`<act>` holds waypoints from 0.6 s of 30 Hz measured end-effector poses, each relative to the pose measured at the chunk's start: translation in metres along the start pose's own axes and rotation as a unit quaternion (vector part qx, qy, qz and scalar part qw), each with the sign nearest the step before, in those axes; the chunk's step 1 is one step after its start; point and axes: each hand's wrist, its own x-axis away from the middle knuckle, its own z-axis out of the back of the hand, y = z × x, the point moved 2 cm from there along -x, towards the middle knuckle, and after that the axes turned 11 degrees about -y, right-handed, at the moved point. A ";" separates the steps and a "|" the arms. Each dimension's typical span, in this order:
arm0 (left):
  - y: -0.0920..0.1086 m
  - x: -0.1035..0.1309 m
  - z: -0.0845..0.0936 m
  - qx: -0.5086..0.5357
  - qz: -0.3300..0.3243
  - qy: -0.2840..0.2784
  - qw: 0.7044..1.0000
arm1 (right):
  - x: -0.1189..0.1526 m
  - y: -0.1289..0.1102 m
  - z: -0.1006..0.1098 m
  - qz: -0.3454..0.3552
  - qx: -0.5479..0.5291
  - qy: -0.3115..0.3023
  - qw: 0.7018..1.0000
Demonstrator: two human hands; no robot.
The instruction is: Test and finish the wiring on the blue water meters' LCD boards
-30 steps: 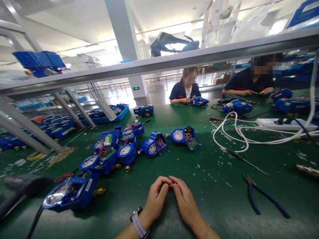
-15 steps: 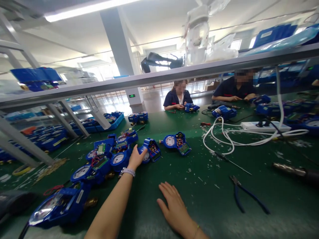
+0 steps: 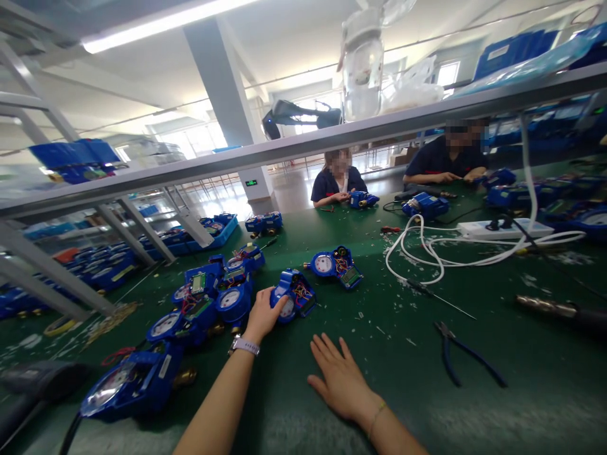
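My left hand (image 3: 264, 313) is closed round the dial end of a blue water meter (image 3: 300, 296), whose housing stands open with coloured wires showing. The fingertips behind the meter are hidden. Fingers spread and palm down, my right hand (image 3: 342, 379) hovers over or rests on the green table and holds nothing; I cannot tell if it touches. Just beyond the held meter lies a second open water meter (image 3: 336, 266) with its small display turned outward. Several more blue meters (image 3: 233, 302) are grouped left of my left hand.
Cutting pliers (image 3: 462, 354) and a thin screwdriver (image 3: 439, 297) lie to the right, near a heat gun nozzle (image 3: 545, 307). A white cable (image 3: 441, 278) loops from a power strip (image 3: 493, 229). A shelf edge (image 3: 303, 138) crosses above. Two people sit opposite, working on meters.
My left hand has drawn the held meter slightly towards me and to the right, away from the group. My right hand has shifted a little forward and right, its fingers spreading more.
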 end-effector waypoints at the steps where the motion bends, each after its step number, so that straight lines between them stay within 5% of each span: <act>1: 0.002 0.009 0.000 0.002 -0.006 -0.008 1.000 | -0.001 0.010 0.006 -0.019 -0.006 0.025 0.999; 6: 0.013 0.062 0.000 0.021 -0.030 -0.044 0.998 | -0.003 0.062 0.045 -0.116 -0.071 0.199 0.970; 9: 0.018 0.092 0.000 0.042 -0.037 -0.059 0.997 | -0.002 0.068 0.053 -0.092 -0.131 0.262 0.952; 14: 0.018 0.123 0.005 0.104 -0.043 -0.103 0.988 | -0.005 0.037 0.029 0.017 -0.247 0.227 0.942; 18: 0.015 0.124 0.013 0.165 -0.053 -0.156 0.973 | -0.007 0.021 0.012 0.058 -0.311 0.168 0.934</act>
